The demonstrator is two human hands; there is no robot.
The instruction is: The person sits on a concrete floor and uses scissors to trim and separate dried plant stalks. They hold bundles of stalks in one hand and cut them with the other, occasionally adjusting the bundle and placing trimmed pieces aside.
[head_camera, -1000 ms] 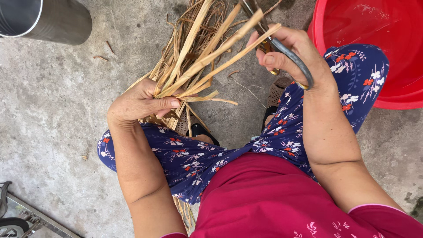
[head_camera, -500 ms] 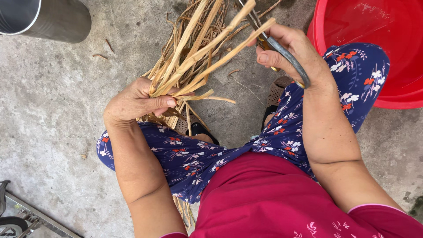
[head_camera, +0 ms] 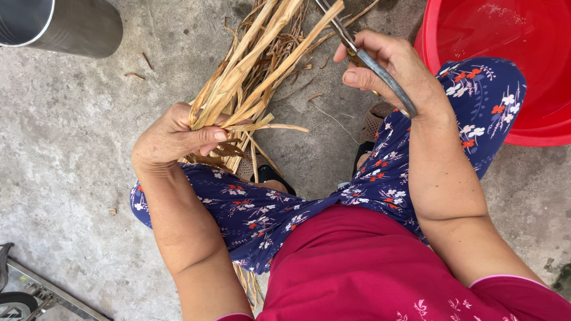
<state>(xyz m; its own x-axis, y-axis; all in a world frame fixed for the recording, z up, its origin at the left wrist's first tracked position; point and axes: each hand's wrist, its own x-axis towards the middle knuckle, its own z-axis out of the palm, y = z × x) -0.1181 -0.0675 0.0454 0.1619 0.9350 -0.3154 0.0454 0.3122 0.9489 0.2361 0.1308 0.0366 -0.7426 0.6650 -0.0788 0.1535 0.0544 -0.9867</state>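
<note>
Gripping a bundle of dried straw-coloured stalks [head_camera: 250,77] near its lower end, the left hand [head_camera: 172,139] is closed firmly around the stems, thumb pressed across the front. The bundle is held tilted up and away from the body, above the concrete floor [head_camera: 65,148] and just over the left knee, with the loose tips fanning toward the top edge of the view. A few short broken pieces stick out sideways just beside the thumb.

The right hand [head_camera: 392,71] is clenched on the dark handle of a metal cutting tool [head_camera: 380,77], probably shears or a knife; its blade end is seen reaching up among the upper stalks, though the exact contact cannot be told.

The stalks are judged to be light, dry and stiff, yet brittle: they are likely to split lengthwise or snap if bent sharply, and loose strips can slide out of a slack grip. Hold is best taken low, where the stems are bunched tight, so that the free ends stay steady against the blade.

A red plastic basin [head_camera: 523,71] is seen at the right knee, and a grey metal cylinder [head_camera: 59,27] lies at the upper left. Floral blue trousers [head_camera: 279,208] are worn.
</note>
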